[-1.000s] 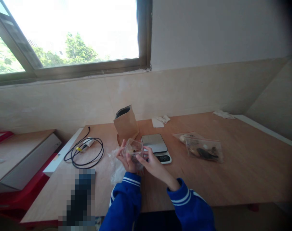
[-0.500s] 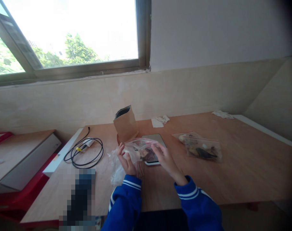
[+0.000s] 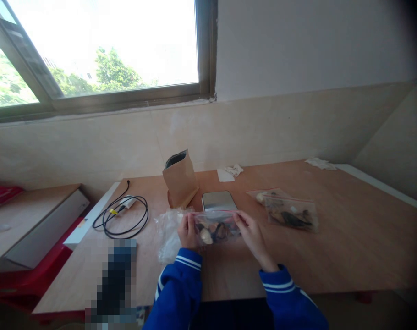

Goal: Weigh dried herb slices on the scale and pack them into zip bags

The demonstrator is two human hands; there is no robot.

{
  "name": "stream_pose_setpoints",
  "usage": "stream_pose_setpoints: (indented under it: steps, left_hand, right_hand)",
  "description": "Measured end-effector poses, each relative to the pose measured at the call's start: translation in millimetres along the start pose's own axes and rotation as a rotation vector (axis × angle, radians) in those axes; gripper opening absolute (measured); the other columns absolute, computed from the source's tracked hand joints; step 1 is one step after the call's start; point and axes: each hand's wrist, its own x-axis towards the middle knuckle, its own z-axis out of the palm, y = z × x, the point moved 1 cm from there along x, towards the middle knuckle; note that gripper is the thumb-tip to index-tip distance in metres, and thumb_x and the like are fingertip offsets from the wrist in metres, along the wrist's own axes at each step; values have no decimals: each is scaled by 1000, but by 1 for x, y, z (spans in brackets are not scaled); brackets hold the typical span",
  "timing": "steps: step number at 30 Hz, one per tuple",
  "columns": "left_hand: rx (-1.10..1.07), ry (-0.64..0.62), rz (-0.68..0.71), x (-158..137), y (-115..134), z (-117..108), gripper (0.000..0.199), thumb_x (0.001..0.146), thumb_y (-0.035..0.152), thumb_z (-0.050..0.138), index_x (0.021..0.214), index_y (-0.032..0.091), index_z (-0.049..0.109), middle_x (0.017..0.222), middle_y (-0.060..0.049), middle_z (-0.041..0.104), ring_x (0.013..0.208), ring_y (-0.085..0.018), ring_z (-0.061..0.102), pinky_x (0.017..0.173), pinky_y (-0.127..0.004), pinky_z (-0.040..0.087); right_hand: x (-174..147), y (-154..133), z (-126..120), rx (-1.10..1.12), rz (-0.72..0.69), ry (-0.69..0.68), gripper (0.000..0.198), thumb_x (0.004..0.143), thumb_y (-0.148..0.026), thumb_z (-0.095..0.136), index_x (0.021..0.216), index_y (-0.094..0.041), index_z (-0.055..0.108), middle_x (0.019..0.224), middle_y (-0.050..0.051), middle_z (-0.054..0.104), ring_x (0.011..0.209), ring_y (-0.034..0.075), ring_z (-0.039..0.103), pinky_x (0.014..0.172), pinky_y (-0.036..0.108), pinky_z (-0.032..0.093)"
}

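Observation:
A clear zip bag (image 3: 217, 229) with a red strip along its top is stretched between my hands. Dark and pale dried pieces lie inside it. My left hand (image 3: 188, 231) pinches the bag's upper left corner, while my right hand (image 3: 251, 231) grips the upper right corner. Behind the bag, partly covered by it, is a flat scale (image 3: 218, 200) with a silvery top. Crumpled clear plastic bags (image 3: 169, 238) lie beside my left hand. To the right rest filled zip bags (image 3: 291, 214), one overlapping another.
An opened brown paper pouch (image 3: 181, 178) stands towards the back. A coiled black cable (image 3: 147, 215) with a white adapter (image 3: 128, 201) lies at left, above a pixelated dark object (image 3: 114, 279). Crumpled tissue (image 3: 233, 171) sits by the wall, another (image 3: 320, 163) at back right.
My hands have lowered and spread apart, pulling the bag's top edge straight. My left fingers, spread before, now pinch the corner. More of the scale's top shows.

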Motion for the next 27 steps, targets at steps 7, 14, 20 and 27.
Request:
stream_pose_setpoints:
  steps: [7,14,20,27]
  left_hand:
    - [152,-319,150,-3,9,1,36,92,42,38,87,20,67,72,-3,67,66,-15,61,62,-26,47]
    - [225,-385,207,-5,9,3,37,93,40,35,89,20,66,81,-3,69,74,-15,64,67,-26,49]
    - [156,-298,190,-3,3,2,33,89,42,44,84,22,69,69,-6,69,61,-19,64,59,-30,50]
    - [138,-209,142,-5,0,1,32,85,46,50,77,21,69,59,-7,65,52,-20,58,51,-30,45]
  right_hand:
    - [-17,15,-25,69,109,81,48,78,-61,55,97,-18,67,81,7,71,72,21,63,67,30,48]
    - [-27,15,-38,101,112,23,43,78,-56,59,100,-20,66,100,9,70,98,25,63,90,35,46]
    - [-32,11,-36,112,125,-55,43,78,-57,59,100,-21,67,105,9,70,103,28,61,93,41,45]
    - [-32,10,-28,111,132,98,45,77,-58,59,92,-17,69,79,8,72,80,25,66,75,34,51]
